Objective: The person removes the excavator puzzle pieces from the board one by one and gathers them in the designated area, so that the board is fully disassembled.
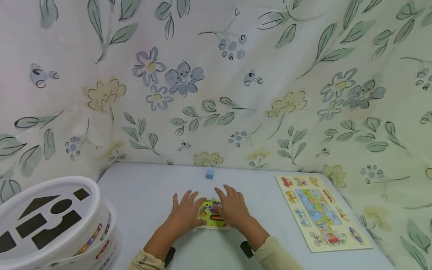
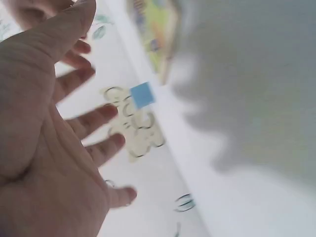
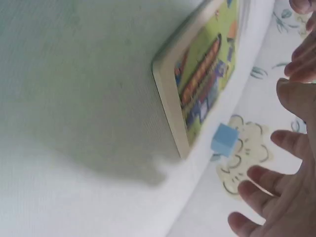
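Note:
A small picture puzzle board [image 1: 208,221] with a bright green and yellow design and a pale rim lies flat on the white table. Either side of it are my two hands, fingers spread. The left hand [image 1: 183,214] is by its left edge, with the thumb overlapping that edge in the head view. Over its right edge hovers the right hand [image 1: 234,209], covering part of the picture. In the right wrist view the board [image 3: 205,81] stands apart from the right fingers [image 3: 256,197]. Neither hand grips anything. Beyond them sits a light blue cube [image 1: 209,174].
A larger wooden puzzle board [image 1: 303,232] with vehicle pieces lies on the right of the table. At the left stands a white tub [image 1: 109,240] whose lid [image 1: 86,183] has dark shape cut-outs. A floral curtain [image 1: 216,127] hangs behind the table.

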`<state>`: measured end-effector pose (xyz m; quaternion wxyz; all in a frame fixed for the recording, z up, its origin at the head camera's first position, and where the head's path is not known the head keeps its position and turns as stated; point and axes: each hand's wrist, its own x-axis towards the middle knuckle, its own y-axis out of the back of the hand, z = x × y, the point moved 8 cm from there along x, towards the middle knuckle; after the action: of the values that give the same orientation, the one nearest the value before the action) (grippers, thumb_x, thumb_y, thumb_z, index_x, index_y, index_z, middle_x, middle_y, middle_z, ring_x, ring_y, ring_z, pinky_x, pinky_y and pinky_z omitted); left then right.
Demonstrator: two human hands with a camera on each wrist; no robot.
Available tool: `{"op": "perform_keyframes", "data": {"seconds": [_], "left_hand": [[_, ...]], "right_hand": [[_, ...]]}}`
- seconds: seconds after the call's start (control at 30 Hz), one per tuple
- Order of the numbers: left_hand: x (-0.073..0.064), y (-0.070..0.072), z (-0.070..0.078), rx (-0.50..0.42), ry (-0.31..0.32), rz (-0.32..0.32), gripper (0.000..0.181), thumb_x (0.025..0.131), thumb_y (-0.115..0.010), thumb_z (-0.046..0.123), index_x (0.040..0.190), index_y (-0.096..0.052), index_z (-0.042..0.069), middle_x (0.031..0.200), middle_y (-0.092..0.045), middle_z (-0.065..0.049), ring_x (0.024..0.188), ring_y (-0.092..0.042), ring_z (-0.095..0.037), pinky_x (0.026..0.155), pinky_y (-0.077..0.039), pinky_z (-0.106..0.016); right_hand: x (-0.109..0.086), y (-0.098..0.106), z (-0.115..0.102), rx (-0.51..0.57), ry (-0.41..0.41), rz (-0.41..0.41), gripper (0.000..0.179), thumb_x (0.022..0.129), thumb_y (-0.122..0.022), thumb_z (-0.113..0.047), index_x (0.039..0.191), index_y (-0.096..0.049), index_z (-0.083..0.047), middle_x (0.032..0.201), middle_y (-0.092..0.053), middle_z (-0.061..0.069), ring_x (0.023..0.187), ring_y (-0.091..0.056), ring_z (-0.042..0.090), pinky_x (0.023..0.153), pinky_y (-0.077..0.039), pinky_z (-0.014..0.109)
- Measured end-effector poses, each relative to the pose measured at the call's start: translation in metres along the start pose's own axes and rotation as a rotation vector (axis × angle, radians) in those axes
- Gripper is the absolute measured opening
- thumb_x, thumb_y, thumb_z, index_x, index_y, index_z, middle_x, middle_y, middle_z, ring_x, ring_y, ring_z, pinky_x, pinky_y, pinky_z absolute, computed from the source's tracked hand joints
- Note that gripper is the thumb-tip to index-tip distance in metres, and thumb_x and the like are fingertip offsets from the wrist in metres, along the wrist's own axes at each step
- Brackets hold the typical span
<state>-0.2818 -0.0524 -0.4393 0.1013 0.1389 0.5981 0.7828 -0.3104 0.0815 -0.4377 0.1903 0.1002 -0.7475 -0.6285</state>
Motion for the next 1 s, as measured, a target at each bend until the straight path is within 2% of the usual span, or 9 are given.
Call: {"op": "perform_keyframes", "data": {"seconds": [0.17, 0.27, 0.37, 0.47, 0.63, 0.73, 0.87, 0.93, 1.0], "left_hand": [[-0.005, -0.037, 0.006, -0.046, -0.073, -0.134, 0.05, 0.085, -0.073, 0.038, 0.132, -0.06, 0.026, 0.144, -0.047, -0.012, 0.137, -0.037, -0.035, 0.104, -0.025, -0.071], [-0.006, -0.049, 0.005, -0.026, -0.086, -0.17, 0.047, 0.088, -0.069, 0.038, 0.134, -0.058, 0.029, 0.144, -0.046, -0.011, 0.137, -0.037, -0.034, 0.103, -0.028, -0.07], [-0.005, -0.051, 0.001, -0.036, -0.075, -0.18, 0.047, 0.089, -0.069, 0.036, 0.134, -0.057, 0.029, 0.143, -0.045, -0.012, 0.135, -0.036, -0.035, 0.101, -0.03, -0.07], [-0.005, -0.046, -0.003, -0.063, -0.058, -0.175, 0.047, 0.088, -0.07, 0.033, 0.133, -0.058, 0.027, 0.142, -0.045, -0.013, 0.134, -0.036, -0.034, 0.1, -0.03, -0.07], [-0.002, -0.04, -0.006, -0.091, -0.041, -0.174, 0.043, 0.088, -0.071, 0.03, 0.13, -0.062, 0.026, 0.14, -0.048, -0.012, 0.135, -0.037, -0.032, 0.101, -0.028, -0.071], [0.003, -0.039, -0.003, -0.099, -0.025, -0.183, 0.041, 0.087, -0.072, 0.03, 0.127, -0.065, 0.025, 0.14, -0.049, -0.012, 0.134, -0.038, -0.032, 0.102, -0.028, -0.07], [0.002, -0.044, -0.003, -0.12, 0.019, -0.209, 0.039, 0.085, -0.074, 0.029, 0.124, -0.068, 0.024, 0.138, -0.05, -0.011, 0.133, -0.039, -0.033, 0.103, -0.027, -0.07], [0.001, -0.043, -0.005, -0.118, 0.03, -0.213, 0.039, 0.085, -0.074, 0.029, 0.123, -0.068, 0.024, 0.137, -0.051, -0.011, 0.133, -0.04, -0.033, 0.102, -0.028, -0.07], [0.002, -0.039, -0.007, -0.107, 0.035, -0.203, 0.039, 0.085, -0.074, 0.029, 0.123, -0.068, 0.024, 0.137, -0.051, -0.01, 0.133, -0.04, -0.033, 0.102, -0.028, -0.07]], "right_hand": [[0.009, -0.029, -0.008, -0.018, 0.078, -0.058, 0.046, 0.094, -0.063, -0.034, 0.136, -0.055, -0.017, 0.128, -0.058, 0.008, 0.116, -0.055, 0.029, 0.09, -0.05, 0.048], [0.012, -0.038, -0.009, -0.024, 0.077, -0.074, 0.041, 0.094, -0.064, -0.033, 0.132, -0.059, -0.017, 0.122, -0.059, 0.007, 0.108, -0.057, 0.027, 0.084, -0.052, 0.044], [0.016, -0.042, -0.011, -0.019, 0.081, -0.076, 0.038, 0.093, -0.065, -0.033, 0.127, -0.063, -0.016, 0.118, -0.059, 0.006, 0.102, -0.058, 0.026, 0.08, -0.053, 0.042], [0.022, -0.043, -0.015, 0.01, 0.078, -0.075, 0.036, 0.092, -0.067, -0.032, 0.124, -0.065, -0.015, 0.117, -0.059, 0.007, 0.101, -0.058, 0.026, 0.08, -0.053, 0.042], [0.031, -0.038, -0.016, 0.059, 0.029, -0.073, 0.035, 0.089, -0.071, -0.029, 0.12, -0.066, -0.015, 0.118, -0.06, 0.008, 0.106, -0.058, 0.029, 0.085, -0.052, 0.045], [0.032, -0.031, -0.015, 0.03, 0.007, -0.053, 0.034, 0.086, -0.075, -0.028, 0.117, -0.065, -0.016, 0.117, -0.063, 0.005, 0.108, -0.059, 0.027, 0.09, -0.049, 0.046], [0.029, -0.028, -0.021, 0.016, 0.046, -0.001, 0.025, 0.087, -0.073, -0.027, 0.108, -0.064, -0.018, 0.101, -0.071, -0.003, 0.093, -0.064, 0.018, 0.088, -0.05, 0.04], [0.029, -0.025, -0.02, 0.106, 0.064, 0.017, 0.018, 0.09, -0.07, -0.025, 0.105, -0.063, -0.018, 0.092, -0.072, -0.003, 0.083, -0.066, 0.014, 0.081, -0.052, 0.035], [0.03, -0.017, -0.009, 0.275, 0.031, 0.018, 0.013, 0.093, -0.066, -0.022, 0.103, -0.063, -0.015, 0.089, -0.072, 0.0, 0.077, -0.065, 0.013, 0.071, -0.052, 0.032]]}}
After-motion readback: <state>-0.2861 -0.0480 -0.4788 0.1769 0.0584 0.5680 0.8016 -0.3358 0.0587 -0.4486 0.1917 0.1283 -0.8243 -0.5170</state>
